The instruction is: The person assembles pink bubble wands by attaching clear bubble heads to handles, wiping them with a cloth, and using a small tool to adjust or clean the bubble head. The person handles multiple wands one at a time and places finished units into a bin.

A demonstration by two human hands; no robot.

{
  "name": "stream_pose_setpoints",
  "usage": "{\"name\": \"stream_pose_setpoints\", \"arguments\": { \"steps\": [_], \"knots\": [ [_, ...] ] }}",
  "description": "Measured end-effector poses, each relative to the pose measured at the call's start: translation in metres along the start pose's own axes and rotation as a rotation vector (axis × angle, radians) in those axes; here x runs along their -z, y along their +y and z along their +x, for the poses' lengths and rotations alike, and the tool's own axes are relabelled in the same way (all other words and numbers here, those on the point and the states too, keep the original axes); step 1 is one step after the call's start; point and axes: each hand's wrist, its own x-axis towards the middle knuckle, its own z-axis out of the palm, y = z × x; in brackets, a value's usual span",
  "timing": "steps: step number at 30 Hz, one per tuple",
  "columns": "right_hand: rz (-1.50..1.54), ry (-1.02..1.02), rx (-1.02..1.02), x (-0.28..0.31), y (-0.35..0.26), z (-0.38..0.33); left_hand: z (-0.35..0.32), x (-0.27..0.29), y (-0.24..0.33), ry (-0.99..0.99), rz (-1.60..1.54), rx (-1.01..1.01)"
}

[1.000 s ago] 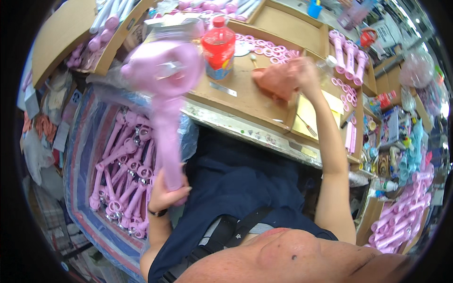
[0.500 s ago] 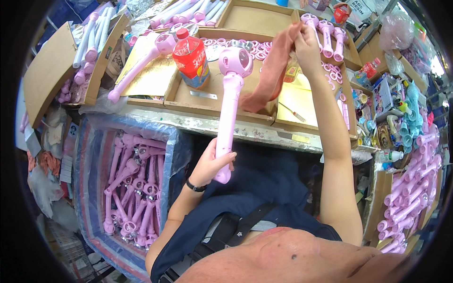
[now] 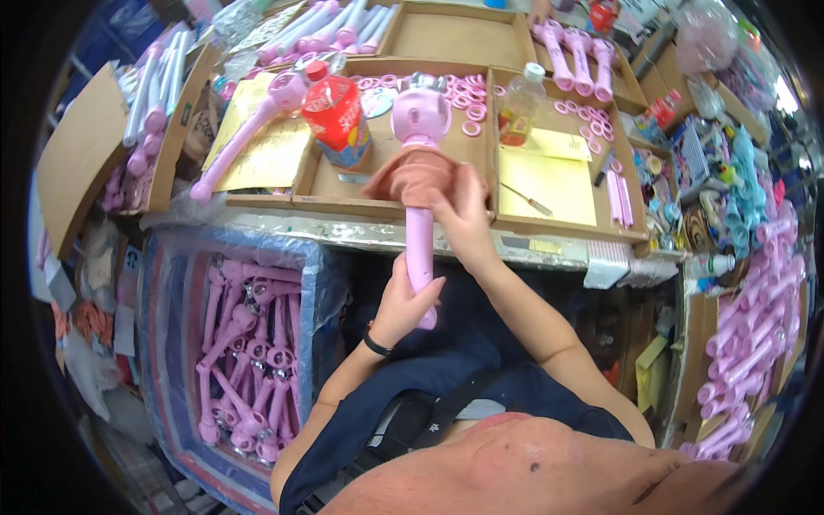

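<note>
My left hand (image 3: pixel 403 300) grips the lower handle of a long pink toy wand (image 3: pixel 420 116) and holds it upright in front of me. My right hand (image 3: pixel 463 215) presses a brownish-pink cloth (image 3: pixel 410 173) around the wand's neck, just below its round head. Both hands are above the near edge of the wooden tray table (image 3: pixel 343 206).
A red-labelled bottle (image 3: pixel 336 112) and another pink wand (image 3: pixel 249 129) lie in the left tray. Pink rings (image 3: pixel 468 90) and a clear bottle (image 3: pixel 520 105) sit behind. A blue-lined bin (image 3: pixel 172 257) at left holds several pink wands (image 3: pixel 249 343). More pink wands (image 3: pixel 747 343) are stacked at right.
My right hand has brought the cloth down from the back tray onto the wand's neck. The wand has stayed upright and moved slightly nearer to me.
</note>
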Motion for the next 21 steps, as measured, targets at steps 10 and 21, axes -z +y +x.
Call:
{"name": "stream_pose_setpoints", "arguments": {
  "steps": [10, 21],
  "knots": [
    [0.861, -0.162, -0.354, 0.013, 0.001, 0.01, 0.004, -0.002, 0.007, -0.237, -0.18, 0.034],
    [0.814, 0.015, -0.173, 0.03, -0.01, 0.034, -0.006, -0.005, -0.004, -0.121, -0.067, -0.125]
  ]
}}
